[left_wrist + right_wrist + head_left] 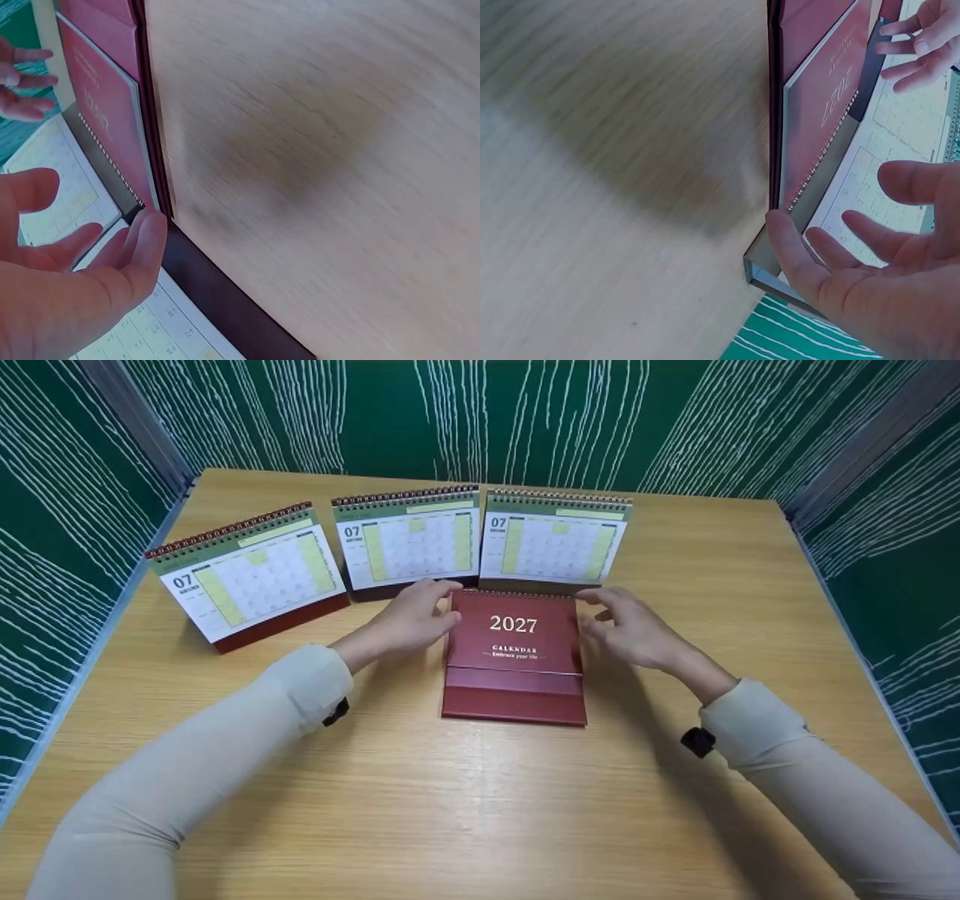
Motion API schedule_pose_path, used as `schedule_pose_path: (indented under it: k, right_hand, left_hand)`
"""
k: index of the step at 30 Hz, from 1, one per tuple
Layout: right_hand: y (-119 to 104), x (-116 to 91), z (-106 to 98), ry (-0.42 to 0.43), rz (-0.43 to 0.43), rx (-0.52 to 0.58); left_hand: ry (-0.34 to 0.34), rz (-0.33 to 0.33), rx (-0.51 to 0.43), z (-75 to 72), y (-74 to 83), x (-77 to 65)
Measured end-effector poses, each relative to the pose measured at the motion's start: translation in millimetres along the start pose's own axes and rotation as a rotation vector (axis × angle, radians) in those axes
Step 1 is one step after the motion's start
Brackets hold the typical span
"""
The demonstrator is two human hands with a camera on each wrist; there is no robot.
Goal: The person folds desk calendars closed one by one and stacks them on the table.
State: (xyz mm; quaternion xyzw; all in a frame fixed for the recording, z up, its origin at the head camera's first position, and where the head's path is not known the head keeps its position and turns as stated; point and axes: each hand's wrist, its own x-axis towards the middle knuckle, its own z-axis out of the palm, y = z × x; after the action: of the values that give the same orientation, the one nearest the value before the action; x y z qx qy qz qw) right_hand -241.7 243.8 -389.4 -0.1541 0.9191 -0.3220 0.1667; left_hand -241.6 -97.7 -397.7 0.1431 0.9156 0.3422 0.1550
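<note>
A dark red desk calendar (pixel 514 630) marked "2027" lies flat, its coil binding toward the back of the table. My left hand (pixel 411 617) is at its upper left corner, thumb and fingers apart and gently bent; one fingertip (pixel 154 225) is right at the corner in the left wrist view. At the upper right corner is my right hand (pixel 628 628), its fingers spread and loosely bent, with a fingertip (pixel 778 219) right by the cover's edge. Neither hand has anything gripped between thumb and fingers.
Three calendars stand behind, opened to month 07: a left one (pixel 251 577) angled inward on a red base, a middle one (pixel 409 540) and a right one (pixel 553 540). The wooden table (pixel 480 810) is enclosed by green panels (pixel 525 420) with white lines.
</note>
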Motion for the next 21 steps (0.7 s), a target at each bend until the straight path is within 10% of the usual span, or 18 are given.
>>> schedule_pose_path:
  k: [21]
  right_hand:
    - [11.6,-9.8,-13.5,-0.273,0.335,0.785]
  left_hand:
    - [-0.254,-0.334,-0.626,-18.6,-13.1,-14.5]
